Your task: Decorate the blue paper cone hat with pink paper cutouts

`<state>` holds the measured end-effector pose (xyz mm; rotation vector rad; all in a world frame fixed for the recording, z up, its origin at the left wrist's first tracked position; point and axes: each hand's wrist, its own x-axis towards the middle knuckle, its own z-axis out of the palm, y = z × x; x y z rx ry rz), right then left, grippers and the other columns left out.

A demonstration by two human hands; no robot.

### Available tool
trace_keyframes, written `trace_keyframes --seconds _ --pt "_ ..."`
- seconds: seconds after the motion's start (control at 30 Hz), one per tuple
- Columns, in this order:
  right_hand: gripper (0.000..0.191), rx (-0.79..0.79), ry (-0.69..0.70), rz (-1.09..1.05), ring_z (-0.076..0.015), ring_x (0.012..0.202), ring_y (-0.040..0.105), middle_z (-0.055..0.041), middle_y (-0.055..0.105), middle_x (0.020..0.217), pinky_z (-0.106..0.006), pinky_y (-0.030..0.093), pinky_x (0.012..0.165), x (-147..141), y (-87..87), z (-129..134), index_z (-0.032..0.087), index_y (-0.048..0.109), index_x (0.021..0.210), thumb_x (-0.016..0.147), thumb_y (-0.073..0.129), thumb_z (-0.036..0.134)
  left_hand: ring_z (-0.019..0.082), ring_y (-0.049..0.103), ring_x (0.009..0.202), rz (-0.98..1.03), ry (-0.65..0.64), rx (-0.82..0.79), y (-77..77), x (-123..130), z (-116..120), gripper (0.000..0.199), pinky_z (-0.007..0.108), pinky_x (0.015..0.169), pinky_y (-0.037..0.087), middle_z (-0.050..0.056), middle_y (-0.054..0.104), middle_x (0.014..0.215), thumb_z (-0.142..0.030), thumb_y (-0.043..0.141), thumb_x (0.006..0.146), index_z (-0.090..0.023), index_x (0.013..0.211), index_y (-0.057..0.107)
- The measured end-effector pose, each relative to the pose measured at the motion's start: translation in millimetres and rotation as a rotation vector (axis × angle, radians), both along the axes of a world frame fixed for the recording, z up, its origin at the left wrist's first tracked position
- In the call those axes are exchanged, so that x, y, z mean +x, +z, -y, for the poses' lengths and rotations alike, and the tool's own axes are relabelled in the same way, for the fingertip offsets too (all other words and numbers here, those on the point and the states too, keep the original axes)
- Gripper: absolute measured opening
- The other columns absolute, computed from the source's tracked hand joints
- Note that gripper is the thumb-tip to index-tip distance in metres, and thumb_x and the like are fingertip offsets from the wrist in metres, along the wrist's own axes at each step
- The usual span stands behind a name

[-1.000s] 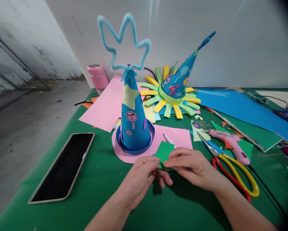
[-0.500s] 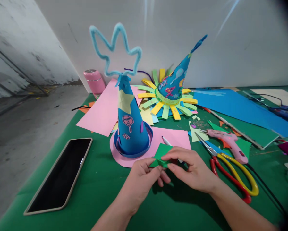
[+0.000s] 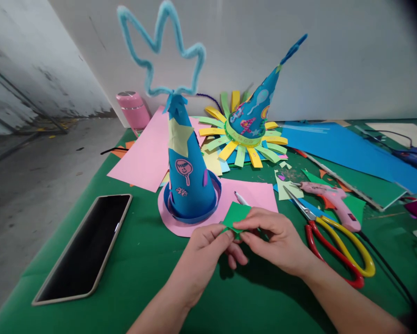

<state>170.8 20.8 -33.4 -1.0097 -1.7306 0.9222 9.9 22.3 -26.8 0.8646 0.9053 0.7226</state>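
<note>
Between both hands is a small piece of green paper (image 3: 237, 215), its near edge bent. My left hand (image 3: 210, 253) pinches its near left edge between thumb and fingers. From the other side my right hand (image 3: 276, 239) grips the paper with thumb and forefinger. Just beyond the hands, a blue paper cone hat (image 3: 191, 185) stands upright on a pink round brim (image 3: 165, 220); a light blue fuzzy wire shape (image 3: 149, 69) tops it. A white marker (image 3: 241, 198) lies on pink paper (image 3: 260, 191) behind the green piece.
Red-and-yellow scissors (image 3: 334, 246) and a pink glue gun (image 3: 330, 199) with a black cord lie right. A phone (image 3: 86, 248) rests left. Behind are a second cone hat (image 3: 253, 116) with yellow and green strips, a pink bottle (image 3: 133, 111) and blue sheets (image 3: 351, 153).
The near edge of the green paper is bent differently, with its flat part tilted more toward me. Both hands keep hold of it, and the view has shifted slightly.
</note>
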Motion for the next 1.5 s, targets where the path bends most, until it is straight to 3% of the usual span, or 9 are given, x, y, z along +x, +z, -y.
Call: trace_keyframes --seconds 0.23,0.77,1.2,1.33,1.5 --pt "0.028 0.071 0.066 0.019 -0.0108 0.060 0.057 -0.0028 0.062 0.068 -0.022 0.046 0.052 4 -1.5 -2 0.021 0.068 0.094 0.074 0.054 0.006 0.012 0.053 0.046 0.016 0.024 -0.040 3.6 2 0 0.018 0.022 0.046 0.036 0.005 0.064 0.048 -0.023 0.052 0.076 -0.011 0.064 0.060" --pt "0.027 0.005 0.166 -0.064 -0.0129 0.067 0.060 -0.0057 0.067 0.075 -0.025 0.048 0.058 8 1.4 -3 0.021 0.067 0.096 0.077 0.054 0.007 0.011 0.053 0.046 0.048 -0.006 -0.060 4.3 0 0 0.016 0.021 0.047 0.038 0.005 0.065 0.049 -0.018 0.051 0.077 -0.011 0.065 0.059" --pt "0.035 0.022 0.239 0.049 -0.0113 0.072 0.054 -0.0046 0.058 0.082 -0.024 0.046 0.063 14 1.1 -7 0.022 0.062 0.109 0.081 0.048 0.006 0.017 0.060 0.056 0.128 -0.022 -0.121 3.8 -6 -2 0.020 0.030 0.058 0.044 0.013 0.070 0.063 -0.010 0.044 0.077 -0.004 0.077 0.064" --pt "0.037 0.078 0.220 0.072 -0.0105 0.072 0.056 -0.0041 0.056 0.083 -0.023 0.046 0.064 13 -2.4 -6 0.023 0.062 0.109 0.080 0.049 0.005 0.019 0.061 0.059 0.156 0.003 -0.125 4.8 -6 -3 0.024 0.031 0.059 0.044 0.013 0.070 0.062 -0.020 0.045 0.081 -0.006 0.076 0.065" --pt "0.034 0.074 0.195 0.068 -0.0097 0.071 0.057 -0.0041 0.057 0.082 -0.020 0.046 0.061 13 -4.1 -6 0.023 0.064 0.106 0.080 0.051 0.005 0.014 0.059 0.056 0.099 -0.068 -0.080 4.2 -6 -3 0.025 0.025 0.057 0.042 0.010 0.070 0.065 -0.028 0.052 0.082 -0.008 0.076 0.066"
